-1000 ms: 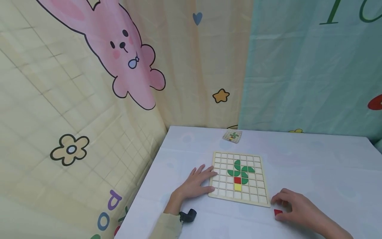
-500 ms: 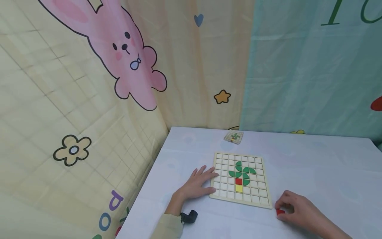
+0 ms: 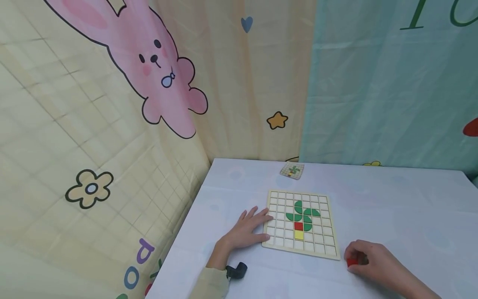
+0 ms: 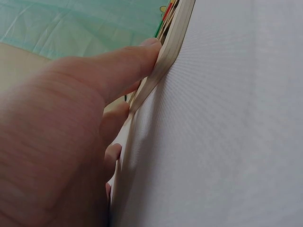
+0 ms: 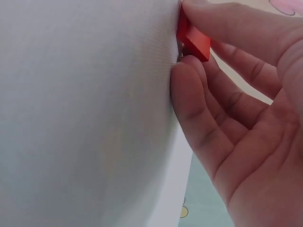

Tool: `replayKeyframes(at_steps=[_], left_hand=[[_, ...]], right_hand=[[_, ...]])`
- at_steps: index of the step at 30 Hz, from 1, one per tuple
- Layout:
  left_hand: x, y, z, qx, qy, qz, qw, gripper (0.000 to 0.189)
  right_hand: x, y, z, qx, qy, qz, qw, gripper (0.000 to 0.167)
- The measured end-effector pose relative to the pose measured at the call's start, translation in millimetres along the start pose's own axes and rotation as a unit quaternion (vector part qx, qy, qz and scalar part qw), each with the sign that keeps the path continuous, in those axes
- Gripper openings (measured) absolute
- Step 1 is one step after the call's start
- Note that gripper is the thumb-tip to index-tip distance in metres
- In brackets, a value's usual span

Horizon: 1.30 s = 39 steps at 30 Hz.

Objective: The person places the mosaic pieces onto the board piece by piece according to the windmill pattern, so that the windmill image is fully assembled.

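Note:
A square wooden grid board [image 3: 323, 240] lies on the white table with green quarter-round pieces, a red square [image 3: 298, 226] and a yellow square [image 3: 299, 235] set in its cells. At its left edge rests my left hand [image 3: 242, 230], fingers spread over the frame; the left wrist view has the thumb [image 4: 128, 64] against the board's side. Just off the board's lower right corner, my right hand [image 3: 369, 257] pinches a small red tile [image 5: 196, 42] between thumb and fingers. The tile stands tilted close to the tabletop, partly covered by the thumb.
A small card [image 3: 292, 170] printed with a similar grid and green pattern lies behind the board, near the table's back edge. Patterned curtains [image 3: 254, 83] hang behind and to the left of the table [image 3: 403, 207]. A black strap device [image 3: 236, 270] sits on the left wrist.
My right fingers have closed in on the red tile, which lay flat beside the thumb earlier and now is tilted in the pinch. The left hand and the board have stayed in place.

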<state>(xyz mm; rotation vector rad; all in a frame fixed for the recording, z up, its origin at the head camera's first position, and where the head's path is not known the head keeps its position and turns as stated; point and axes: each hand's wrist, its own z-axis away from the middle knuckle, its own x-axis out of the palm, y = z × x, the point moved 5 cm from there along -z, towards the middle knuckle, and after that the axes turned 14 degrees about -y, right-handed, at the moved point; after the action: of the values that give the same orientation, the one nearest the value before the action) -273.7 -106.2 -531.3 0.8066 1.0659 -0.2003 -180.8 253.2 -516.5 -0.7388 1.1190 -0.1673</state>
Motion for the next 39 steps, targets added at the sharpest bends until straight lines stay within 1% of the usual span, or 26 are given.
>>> replayKeyframes(at_steps=[6, 13, 17, 21, 24, 31, 39], left_hand=[[-1.4, 1.3, 1.2, 0.007, 0.0, 0.001, 1.0, 0.064], [-1.9, 1.8, 2.6, 0.007, -0.003, 0.002, 1.0, 0.064], [-1.9, 0.8, 2.1, 0.004, -0.001, -0.002, 1.0, 0.063], [-2.0, 1.3, 1.5, 0.006, 0.0, -0.001, 1.0, 0.063], [-1.5, 1.7, 2.0, 0.007, -0.001, 0.0, 1.0, 0.062], [-0.3, 0.9, 1.8, 0.007, -0.002, -0.002, 1.0, 0.063], [-0.4, 1.0, 1.7, 0.008, 0.002, 0.0, 1.0, 0.063]], right_hand=[[-2, -2, -0.3, 0.004, 0.0, -0.008, 1.0, 0.025], [-3, -1, 0.3, -0.002, -0.004, -0.023, 0.9997, 0.023], [-6, -1, -0.2, 0.005, -0.003, -0.02, 0.9998, 0.023], [-9, -2, 0.6, 0.001, 0.008, -0.011, 0.9999, 0.025], [-9, -2, 0.7, 0.001, 0.009, -0.014, 0.9999, 0.025], [-10, -3, -0.4, 0.017, 0.008, -0.025, 0.9995, 0.023], [-14, -4, -0.8, 0.005, 0.018, -0.02, 0.9996, 0.024]])
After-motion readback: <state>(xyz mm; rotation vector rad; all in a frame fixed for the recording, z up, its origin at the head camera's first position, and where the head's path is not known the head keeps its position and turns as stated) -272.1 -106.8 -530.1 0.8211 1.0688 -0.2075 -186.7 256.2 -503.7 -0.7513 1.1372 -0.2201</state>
